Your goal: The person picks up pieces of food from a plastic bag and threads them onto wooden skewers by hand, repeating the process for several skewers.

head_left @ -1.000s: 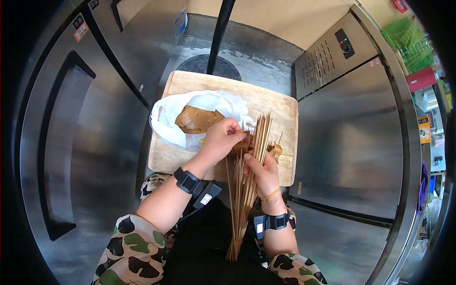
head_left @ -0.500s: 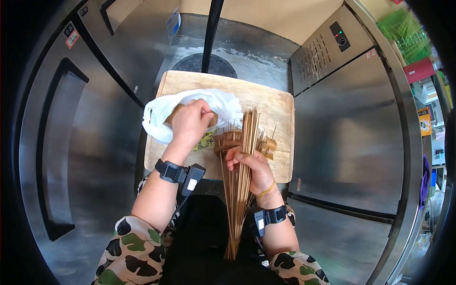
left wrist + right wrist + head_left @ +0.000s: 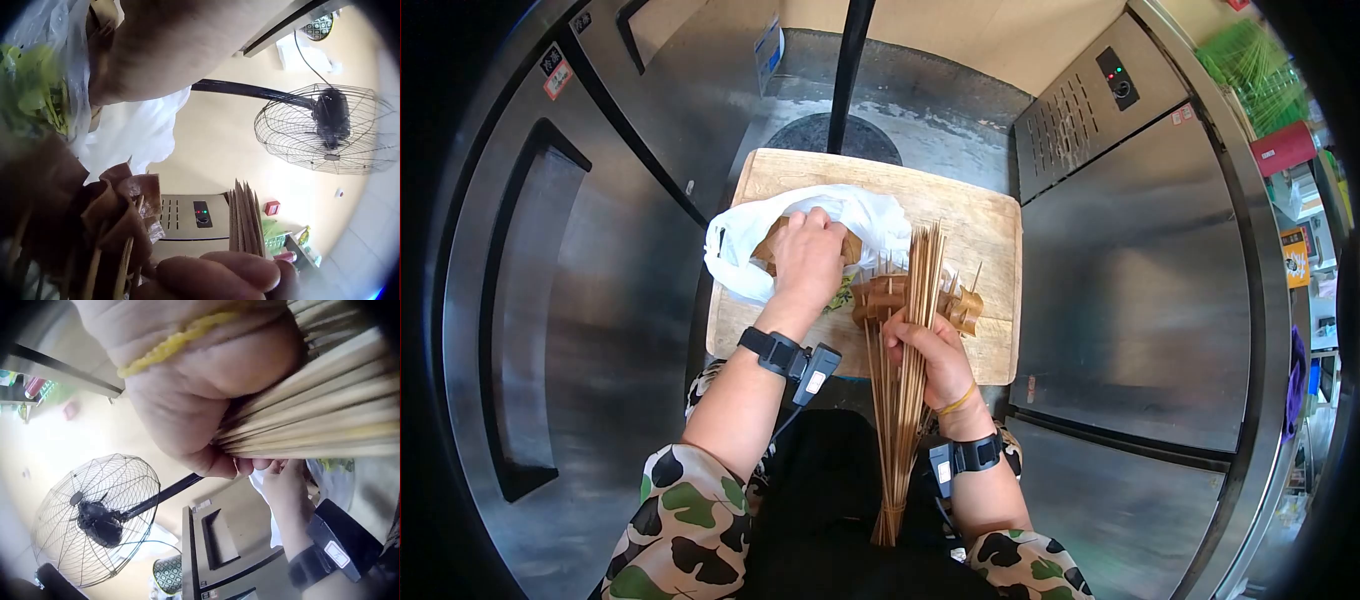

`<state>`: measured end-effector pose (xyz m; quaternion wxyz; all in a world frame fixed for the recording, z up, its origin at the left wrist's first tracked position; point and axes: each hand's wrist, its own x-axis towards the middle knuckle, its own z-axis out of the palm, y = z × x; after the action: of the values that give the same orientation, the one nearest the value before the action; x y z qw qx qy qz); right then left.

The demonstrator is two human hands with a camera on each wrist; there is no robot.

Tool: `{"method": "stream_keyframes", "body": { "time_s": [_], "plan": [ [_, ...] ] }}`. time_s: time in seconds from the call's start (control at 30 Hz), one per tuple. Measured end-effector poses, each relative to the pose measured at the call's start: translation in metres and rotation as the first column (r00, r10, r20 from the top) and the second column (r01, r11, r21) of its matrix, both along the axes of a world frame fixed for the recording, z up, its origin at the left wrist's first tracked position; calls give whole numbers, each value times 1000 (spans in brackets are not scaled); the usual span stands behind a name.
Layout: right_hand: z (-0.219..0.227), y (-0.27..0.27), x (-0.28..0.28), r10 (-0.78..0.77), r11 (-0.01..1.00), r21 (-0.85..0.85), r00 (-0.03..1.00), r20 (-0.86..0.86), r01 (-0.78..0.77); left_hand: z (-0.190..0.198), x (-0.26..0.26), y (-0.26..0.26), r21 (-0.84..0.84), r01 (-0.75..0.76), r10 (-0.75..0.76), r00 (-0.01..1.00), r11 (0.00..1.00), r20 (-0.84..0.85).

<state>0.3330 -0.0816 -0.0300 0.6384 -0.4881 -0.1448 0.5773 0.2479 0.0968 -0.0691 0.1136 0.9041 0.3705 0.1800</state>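
Observation:
In the head view the left hand (image 3: 808, 262) reaches into a white plastic bag (image 3: 735, 262), its fingers over brown folded sheets (image 3: 852, 247); the fingertips are hidden. The right hand (image 3: 940, 358) grips a thick bundle of thin wooden sticks (image 3: 908, 400), bound together near the lower end. Behind that hand, brown folded pieces on sticks (image 3: 884, 297) lie on a wooden board (image 3: 980, 222). Close up in the left wrist view, these brown pieces (image 3: 119, 203) are pierced by sticks. The right wrist view shows the right hand (image 3: 187, 394) curled round the bundle (image 3: 325, 406).
Steel cabinets stand at the left (image 3: 615, 300) and right (image 3: 1140, 270). A black pole (image 3: 847, 80) rises behind the board, and the wrist views show a caged fan (image 3: 328, 128). A green and yellow packet (image 3: 840, 295) lies beside the bag. Shelves with goods are at far right.
The left hand has moved from beside the sticks to the bag on the left, and its fingers are now lower over the brown sheets. The right hand keeps its grip on the bundle.

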Motion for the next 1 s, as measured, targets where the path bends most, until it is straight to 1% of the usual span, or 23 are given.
{"method": "stream_keyframes", "body": {
  "time_s": [0.1, 0.2, 0.3, 0.4, 0.43, 0.5, 0.53, 0.57, 0.6, 0.63, 0.73, 0.83, 0.87, 0.97, 1.0],
  "plan": [
    [1, 0, -1, -13, 1000, -13, 1000, 15, 13, 1, 2, -4, 17, -12, 12, 1000, 1000, 18],
    [0, 1, -2, -16, 1000, -18, 1000, 21, 16, 2, 3, -6, -2, 18, -18, 1000, 1000, 18],
    [1, 0, -1, -7, 1000, -17, 1000, 7, 8, 7, 4, -7, 55, 31, -37, 992, 998, 117],
    [1, 0, 0, -20, 1000, -1, 1000, -3, 20, 22, 0, -2, -186, 53, -11, 976, 981, 217],
    [1, -1, 0, -29, 1000, -6, 1000, 5, 29, 25, -2, -1, -320, 52, 38, 963, 946, 266],
    [-1, -1, 0, -43, 999, -16, 999, 22, 43, 29, -8, 4, -567, 69, 156, 928, 821, 339],
    [-1, 0, -2, -63, 998, -18, 996, 69, 64, 18, -10, 11, -655, 229, 132, 881, 720, 454],
    [-2, 1, -4, -82, 996, -20, 990, 116, 85, 13, -12, 12, -757, 348, 234, 807, 553, 542],
    [-3, 1, -5, -100, 994, -20, 981, 163, 105, 22, -12, 8, -800, 474, 353, 725, 367, 591],
    [-3, 1, -7, -110, 993, -29, 979, 170, 116, 29, -12, 5, -781, 600, 482, 639, 177, 600],
    [-6, 4, -10, -115, 991, -53, 978, 175, 126, 38, -7, -1, -733, 677, 579, 571, 71, 583],
    [-6, 5, -8, -102, 992, -63, 987, 124, 111, 31, -2, -2, -701, 713, 629, 537, 18, 563],
    [-4, 5, -8, -107, 991, -66, 990, 96, 113, 29, 1, -2, -702, 711, 629, 530, 35, 568],
    [-3, 5, -8, -96, 993, -69, 995, 34, 98, 26, 4, -3, -756, 644, 608, 556, 116, 566],
    [-3, 5, -7, -88, 994, -69, 996, 18, 89, 26, 4, -3, -767, 631, 601, 569, 119, 561]
  ]
}}
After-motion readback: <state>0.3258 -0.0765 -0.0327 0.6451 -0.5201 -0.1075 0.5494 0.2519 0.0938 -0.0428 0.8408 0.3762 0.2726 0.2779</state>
